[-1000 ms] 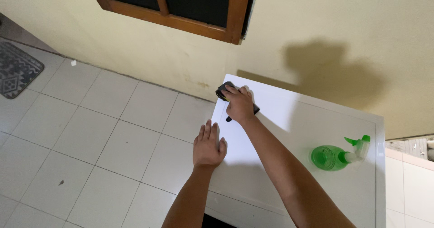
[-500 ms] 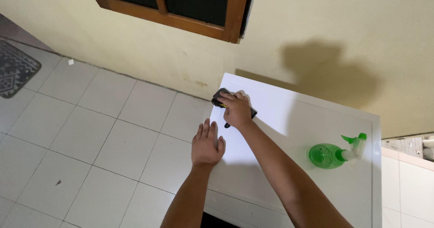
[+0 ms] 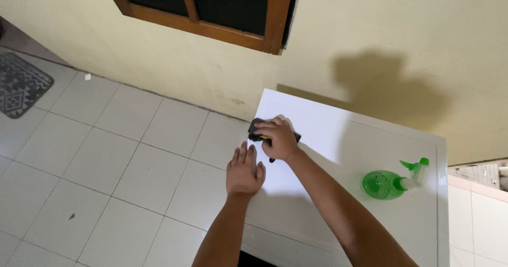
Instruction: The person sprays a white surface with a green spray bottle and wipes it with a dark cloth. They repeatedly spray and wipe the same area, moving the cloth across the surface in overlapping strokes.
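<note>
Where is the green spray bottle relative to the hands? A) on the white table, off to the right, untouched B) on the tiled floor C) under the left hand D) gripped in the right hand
A: the green spray bottle stands on the white table, apart from both hands.

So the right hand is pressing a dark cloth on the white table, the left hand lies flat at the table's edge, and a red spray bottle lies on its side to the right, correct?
Not quite: the spray bottle is green, not red, as the head view shows. The rest holds: right hand on the dark cloth, left hand flat at the white table edge.
</note>
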